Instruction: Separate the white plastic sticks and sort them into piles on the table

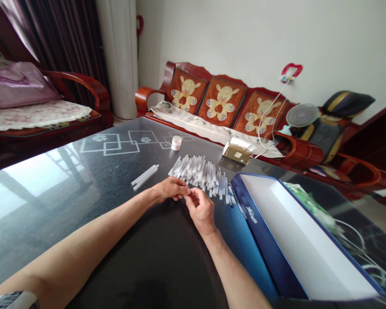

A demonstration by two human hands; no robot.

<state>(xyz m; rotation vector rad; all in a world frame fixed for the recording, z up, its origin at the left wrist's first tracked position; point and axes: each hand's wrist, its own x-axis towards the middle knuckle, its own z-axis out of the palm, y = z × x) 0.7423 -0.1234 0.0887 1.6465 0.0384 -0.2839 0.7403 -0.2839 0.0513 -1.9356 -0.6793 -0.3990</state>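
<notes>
Your left hand (173,189) and right hand (202,210) pinch, contents indeterminable, just nearside of the heaped slender translucent-white tubes (197,171); beneath these, glossy black table (93,184); beyond, red-brown wooden sofa (145,99).

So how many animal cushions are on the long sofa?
3: the left cushion, the middle cushion and the right cushion, side by side. None seems hidden.

Left-side glare, edges seemingly soft

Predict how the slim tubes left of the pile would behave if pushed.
The slim tubes look straight, so probably stiff. Their narrow, seemingly round bodies might roll sideways on the glossy table. Being so thin, they are likely light.
</notes>
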